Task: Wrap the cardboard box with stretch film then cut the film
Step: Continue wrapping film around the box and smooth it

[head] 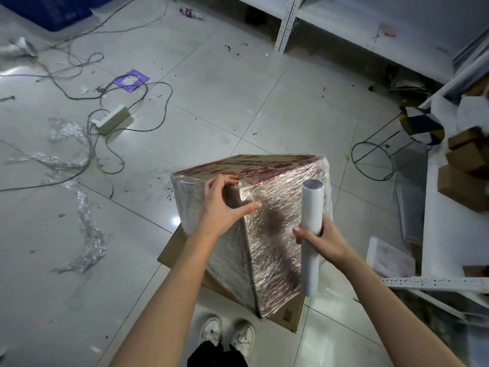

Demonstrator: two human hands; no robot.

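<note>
Brown cardboard box (267, 229) with red print, covered in shiny clear stretch film, stands tipped on the grey tiled floor (211, 102), close to the person's feet. One corner edge faces the viewer, and its printed top face slopes away toward the far side. It rests on one flattened sheet of brown cardboard (287, 315) that lies flat on the tiles.

One white roll of stretch film (312, 234) is held just beside the box's right face. Its long axis runs nearly upright, top end tilted slightly away from the viewer.

The right hand (321, 241) is curled around the middle of the roll, gripping it. The left hand (225, 205) lies on the box's upper near corner, fingers bent over the film at the top edge, thumb stretched out to the right across the wrapped face. Whether it pinches the film or only presses on it cannot be told.

Two white sneakers (227, 335) show at the bottom edge, side by side.

On the left, one white power strip (113, 120) lies among tangled grey cables, with crumpled strips of used clear film (84, 229) nearby. White metal shelving (449, 207) on the right holds several small brown cartons (465, 165).
</note>
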